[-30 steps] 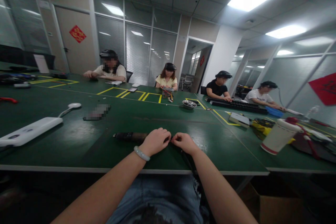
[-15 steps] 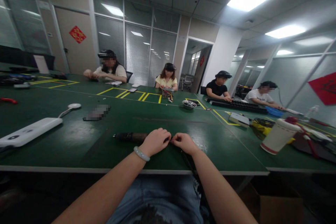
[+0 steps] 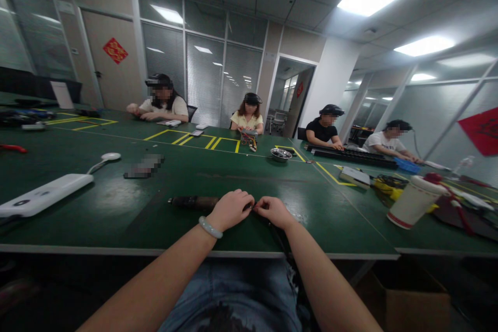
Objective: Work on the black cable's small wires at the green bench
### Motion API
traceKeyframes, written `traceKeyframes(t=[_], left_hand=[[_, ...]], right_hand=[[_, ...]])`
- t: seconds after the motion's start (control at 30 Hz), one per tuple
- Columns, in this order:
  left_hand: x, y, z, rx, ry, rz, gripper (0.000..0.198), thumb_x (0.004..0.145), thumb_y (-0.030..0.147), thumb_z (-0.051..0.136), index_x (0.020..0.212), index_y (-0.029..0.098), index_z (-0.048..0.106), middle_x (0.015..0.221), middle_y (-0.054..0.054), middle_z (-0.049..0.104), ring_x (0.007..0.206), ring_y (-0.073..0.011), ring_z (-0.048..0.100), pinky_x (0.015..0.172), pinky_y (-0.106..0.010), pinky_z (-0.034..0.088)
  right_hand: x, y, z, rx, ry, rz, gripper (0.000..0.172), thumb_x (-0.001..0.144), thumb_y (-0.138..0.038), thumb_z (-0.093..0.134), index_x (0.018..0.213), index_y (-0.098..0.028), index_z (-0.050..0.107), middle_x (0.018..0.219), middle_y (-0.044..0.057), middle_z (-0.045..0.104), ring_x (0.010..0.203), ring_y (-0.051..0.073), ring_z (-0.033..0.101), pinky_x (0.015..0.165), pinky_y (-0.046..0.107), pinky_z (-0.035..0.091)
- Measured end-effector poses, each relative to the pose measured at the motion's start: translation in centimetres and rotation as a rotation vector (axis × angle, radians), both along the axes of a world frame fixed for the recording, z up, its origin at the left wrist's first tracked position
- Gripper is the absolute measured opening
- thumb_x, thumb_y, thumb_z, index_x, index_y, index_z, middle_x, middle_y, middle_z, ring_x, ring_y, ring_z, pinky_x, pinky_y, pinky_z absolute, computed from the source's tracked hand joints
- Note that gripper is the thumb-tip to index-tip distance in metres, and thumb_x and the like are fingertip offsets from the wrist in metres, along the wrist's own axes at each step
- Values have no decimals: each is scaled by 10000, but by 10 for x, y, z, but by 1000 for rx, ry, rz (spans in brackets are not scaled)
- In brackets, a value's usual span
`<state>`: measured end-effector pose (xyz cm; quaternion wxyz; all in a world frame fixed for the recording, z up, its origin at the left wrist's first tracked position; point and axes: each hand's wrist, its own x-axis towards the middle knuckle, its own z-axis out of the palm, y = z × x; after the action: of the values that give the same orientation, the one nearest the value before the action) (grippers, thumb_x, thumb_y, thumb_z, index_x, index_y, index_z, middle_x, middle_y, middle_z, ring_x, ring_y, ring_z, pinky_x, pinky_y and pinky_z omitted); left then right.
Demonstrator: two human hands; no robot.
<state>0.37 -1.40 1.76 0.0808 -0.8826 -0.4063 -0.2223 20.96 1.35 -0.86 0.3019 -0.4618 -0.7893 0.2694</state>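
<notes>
A slim dark cylindrical tool, brown and black and shaped like an electric screwdriver, lies on the green table with its small metal tip pointing left. My left hand, with a pale bangle at the wrist, is closed over the tool's right end and hides it. Close beside it, my right hand pinches the end of a black cord between thumb and fingers. That cord runs from under the right hand down over the table's front edge. The small dark piece between both sets of fingertips is too small to make out.
At left lie a white power strip and a blurred-out phone. Ahead is a metal bowl. To the right stand a white cup and a white box. Several people sit across the table.
Both my hands stay in nearly the same place, with the fingertips shifting only slightly. Across the table at left, a person's hands have moved a little.
</notes>
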Motion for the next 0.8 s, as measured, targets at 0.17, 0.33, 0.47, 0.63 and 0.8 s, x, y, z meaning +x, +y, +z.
traceKeyframes(t=[0.17, 0.33, 0.47, 0.63, 0.8], left_hand=[[1, -3, 3, -15, -6, 52, 131, 856, 260, 545, 979, 224, 568, 908, -32, 612, 888, -187, 540, 763, -303, 412], [1, -4, 2, -19, -14, 62, 140, 852, 263, 542, 985, 220, 549, 914, -37, 605, 886, -189, 549, 756, -299, 414], [0, -3, 0, -22, -46, 99, 208, 844, 273, 551, 1043, 220, 529, 912, -36, 591, 855, -184, 555, 753, -297, 422], [0, -3, 0, -17, -19, 44, 107, 846, 249, 545, 943, 209, 567, 904, -38, 608, 887, -187, 544, 771, -303, 419], [0, -1, 1, -17, -4, 13, 78, 859, 243, 536, 906, 212, 590, 909, -37, 619, 888, -183, 540, 787, -309, 417]], right_hand=[[1, 2, -3, 24, -4, 4, 175, 772, -332, 635, 794, -165, 683, 723, 4, 660, 653, 124, 561, 594, 216, 423], [1, 4, -5, 33, -9, 8, 173, 772, -333, 636, 799, -169, 685, 735, 7, 667, 659, 128, 569, 600, 221, 427], [0, 3, -4, 25, -11, -2, 189, 769, -349, 638, 788, -165, 677, 738, 12, 671, 668, 134, 576, 610, 228, 434], [0, 2, -1, 25, -10, 5, 192, 773, -352, 635, 792, -165, 679, 750, 9, 673, 670, 128, 570, 601, 223, 424], [0, 0, -1, 14, -15, 2, 181, 775, -341, 635, 795, -167, 680, 732, -1, 663, 653, 120, 557, 587, 217, 414]])
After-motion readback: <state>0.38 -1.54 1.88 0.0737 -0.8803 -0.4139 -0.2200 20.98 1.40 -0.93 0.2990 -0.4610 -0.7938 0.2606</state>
